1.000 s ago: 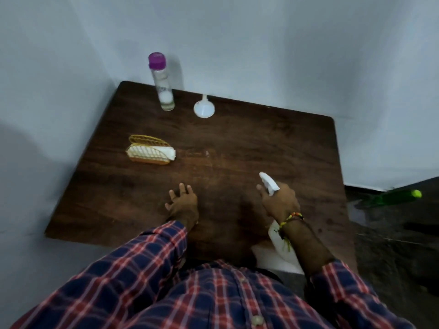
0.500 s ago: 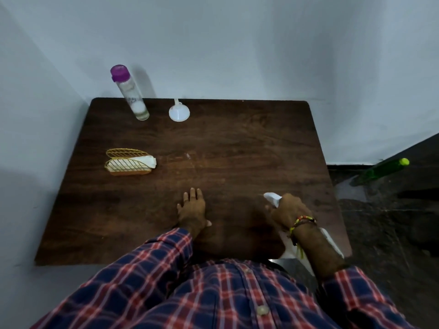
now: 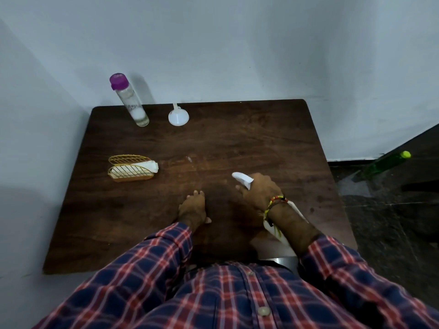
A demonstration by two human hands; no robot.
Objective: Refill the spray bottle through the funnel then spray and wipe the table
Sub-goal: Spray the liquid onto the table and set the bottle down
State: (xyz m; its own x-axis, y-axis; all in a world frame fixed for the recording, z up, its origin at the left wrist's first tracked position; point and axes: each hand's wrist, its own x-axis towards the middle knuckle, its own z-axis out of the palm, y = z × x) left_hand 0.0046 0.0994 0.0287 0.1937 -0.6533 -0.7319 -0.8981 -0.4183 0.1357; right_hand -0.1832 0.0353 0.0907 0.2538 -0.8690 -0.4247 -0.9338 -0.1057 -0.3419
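Observation:
My right hand (image 3: pixel 259 192) grips a white spray bottle (image 3: pixel 242 178) by its head, the nozzle pointing left and away over the dark wooden table (image 3: pixel 237 143); the bottle's body shows below my wrist. My left hand (image 3: pixel 193 206) rests flat on the table near the front, fingers straight. A white funnel (image 3: pixel 178 116) stands mouth down at the far edge. Beside it stands a clear bottle with a purple cap (image 3: pixel 129 100), a little liquid at its bottom. A white cloth (image 3: pixel 145 166) lies folded in a yellow wire holder (image 3: pixel 129 169) at the left.
Grey walls close in behind and to the left of the table. A green bottle (image 3: pixel 384 163) lies on the dark floor at the right. My plaid shirt fills the bottom of the view.
The view has swung so the table sits squarer. My right hand with the spray bottle has moved left, closer to my left hand. The left hand stays flat on the table.

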